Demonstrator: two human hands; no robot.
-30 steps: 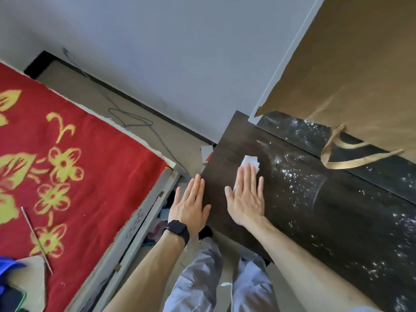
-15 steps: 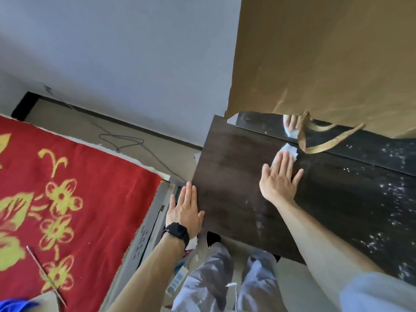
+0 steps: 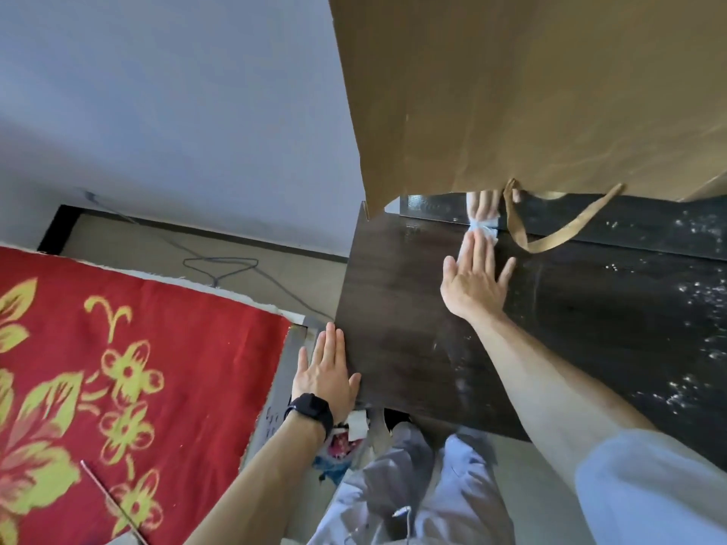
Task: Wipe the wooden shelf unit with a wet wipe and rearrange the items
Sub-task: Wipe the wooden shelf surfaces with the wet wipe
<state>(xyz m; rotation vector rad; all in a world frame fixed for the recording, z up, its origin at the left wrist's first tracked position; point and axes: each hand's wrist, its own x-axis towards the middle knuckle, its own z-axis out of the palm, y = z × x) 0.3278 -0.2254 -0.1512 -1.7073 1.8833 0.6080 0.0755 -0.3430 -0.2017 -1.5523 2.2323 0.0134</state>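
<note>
Head view: flat right hand [image 3: 472,285] has slid wet wipe [image 3: 484,230] to far edge of shelf top [image 3: 393,308]; left hand [image 3: 324,371] rests flat; I see dust [image 3: 688,293] rightward.

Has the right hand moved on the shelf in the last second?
Yes. The right hand pushed the wipe across the shelf top to its back edge, beside the bag handle.

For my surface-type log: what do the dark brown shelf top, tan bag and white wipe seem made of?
Dark brown shelf top: probably wood-grain laminate or veneer, smooth; streaky grain, faint sheen. Tan bag: matte kraft paper; creases, flat strap handle. White wipe: likely thin nonwoven tissue; crumpled into soft folds.
</note>
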